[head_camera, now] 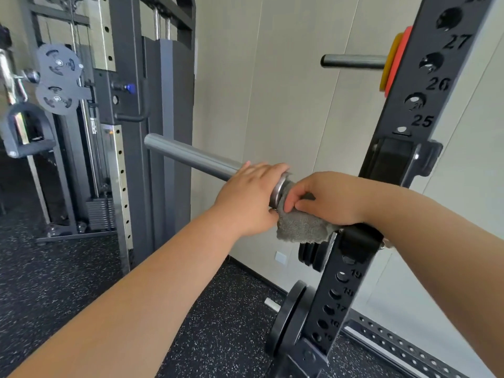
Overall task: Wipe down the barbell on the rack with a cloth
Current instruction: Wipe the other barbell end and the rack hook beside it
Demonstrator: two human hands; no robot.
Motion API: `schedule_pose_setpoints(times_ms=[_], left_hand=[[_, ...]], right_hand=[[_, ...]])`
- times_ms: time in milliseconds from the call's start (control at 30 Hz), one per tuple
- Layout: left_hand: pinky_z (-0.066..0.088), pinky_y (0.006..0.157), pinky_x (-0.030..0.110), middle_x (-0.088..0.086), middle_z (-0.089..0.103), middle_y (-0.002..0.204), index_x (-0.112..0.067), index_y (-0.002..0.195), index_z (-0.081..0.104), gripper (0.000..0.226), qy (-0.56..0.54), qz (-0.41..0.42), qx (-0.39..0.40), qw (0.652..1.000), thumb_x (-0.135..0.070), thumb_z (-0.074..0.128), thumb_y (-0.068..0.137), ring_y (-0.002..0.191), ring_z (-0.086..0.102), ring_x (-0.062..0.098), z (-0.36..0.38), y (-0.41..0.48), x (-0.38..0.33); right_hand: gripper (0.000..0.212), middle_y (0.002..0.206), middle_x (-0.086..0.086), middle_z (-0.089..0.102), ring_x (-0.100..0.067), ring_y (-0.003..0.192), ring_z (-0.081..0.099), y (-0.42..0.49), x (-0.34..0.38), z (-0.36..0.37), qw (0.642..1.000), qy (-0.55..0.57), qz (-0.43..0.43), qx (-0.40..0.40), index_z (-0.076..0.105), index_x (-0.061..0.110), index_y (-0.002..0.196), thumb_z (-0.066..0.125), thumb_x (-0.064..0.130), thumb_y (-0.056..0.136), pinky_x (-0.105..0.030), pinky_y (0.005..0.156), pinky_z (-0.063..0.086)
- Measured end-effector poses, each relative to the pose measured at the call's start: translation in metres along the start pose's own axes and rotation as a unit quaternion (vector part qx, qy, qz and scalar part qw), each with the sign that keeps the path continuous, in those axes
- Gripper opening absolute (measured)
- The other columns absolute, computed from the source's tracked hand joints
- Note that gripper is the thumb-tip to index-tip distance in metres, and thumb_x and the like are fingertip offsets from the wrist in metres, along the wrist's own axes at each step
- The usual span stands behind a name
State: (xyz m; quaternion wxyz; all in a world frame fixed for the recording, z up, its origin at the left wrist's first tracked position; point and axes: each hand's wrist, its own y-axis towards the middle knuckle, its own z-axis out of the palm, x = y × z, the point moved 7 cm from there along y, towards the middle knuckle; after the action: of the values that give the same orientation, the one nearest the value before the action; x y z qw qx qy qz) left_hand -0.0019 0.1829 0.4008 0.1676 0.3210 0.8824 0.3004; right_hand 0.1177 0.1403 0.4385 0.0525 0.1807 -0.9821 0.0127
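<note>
Two hands work on the barbell (191, 156), which lies across the rack with its grey sleeve reaching out to the left. The left hand (251, 197) is curled over the sleeve just at the shiny collar. Right beside it the grey cloth (302, 229) is wrapped on the bar, and the right hand (330, 200) pinches it there with bent fingers and thumb, while a loose corner hangs down. I think the main danger is this loose corner: it hangs just beside the black hook (360, 238) under the right wrist, so a stroke to the right could jam it between bar and hook. The fingers could be squeezed there too. A strong pull may also roll the bar, if the left hand loosens. On the far left stands a cable machine (128, 77) with its weight stack (99, 214), well apart from the bar end. To the right, the numbered rack upright (436, 105) is directly beside the right hand and blocks a longer wipe. Coloured plates (392, 64) hang high behind it, and black plates (289, 315) sit low by its foot.
</note>
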Motion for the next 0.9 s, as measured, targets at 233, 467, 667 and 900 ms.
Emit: schedule_pose_setpoints(times_ms=[233,467,667,900], left_hand=[[0.017,0.125,0.034,-0.004,0.051,0.150,-0.027,0.153,0.033,0.088,0.023,0.026,0.006,0.999,-0.036,0.082,0.081,0.142,0.042,0.016,-0.003,0.006,0.008],[0.010,0.128,0.036,0.005,0.039,0.161,-0.020,0.158,0.024,0.090,0.024,0.036,-0.006,0.999,-0.016,0.075,0.084,0.155,0.021,0.020,0.006,0.000,0.011],[-0.001,0.129,0.036,0.001,0.008,0.172,-0.017,0.163,0.002,0.096,0.009,0.029,-0.037,0.999,-0.031,0.067,0.093,0.159,-0.004,0.018,0.011,-0.027,0.003],[-0.003,0.129,0.037,-0.001,-0.023,0.169,-0.018,0.160,-0.023,0.099,-0.001,0.021,-0.032,0.999,-0.041,0.053,0.100,0.155,-0.023,0.013,0.025,-0.052,0.003]], right_hand=[[0.039,0.105,0.011,0.073,-0.016,0.090,0.071,-0.023,-0.008,-0.012,0.979,-0.118,0.049,0.159,0.069,0.061,0.098,0.051,0.026,0.097,-0.037,0.092,0.055],[0.024,0.099,0.025,0.067,0.006,0.089,0.060,0.002,-0.002,-0.007,0.998,-0.067,0.022,-0.002,0.072,0.052,0.104,0.063,0.031,0.098,-0.011,0.079,0.044],[0.022,0.099,0.014,0.069,0.003,0.075,0.059,-0.012,-0.018,-0.023,0.990,-0.021,0.055,-0.132,0.063,0.044,0.107,0.053,0.024,0.103,-0.008,0.064,0.041],[0.045,0.144,0.004,0.058,-0.011,0.119,0.055,0.012,-0.011,-0.024,0.985,0.056,0.084,-0.140,0.041,0.032,0.153,0.042,0.034,0.108,-0.022,0.097,0.033]])
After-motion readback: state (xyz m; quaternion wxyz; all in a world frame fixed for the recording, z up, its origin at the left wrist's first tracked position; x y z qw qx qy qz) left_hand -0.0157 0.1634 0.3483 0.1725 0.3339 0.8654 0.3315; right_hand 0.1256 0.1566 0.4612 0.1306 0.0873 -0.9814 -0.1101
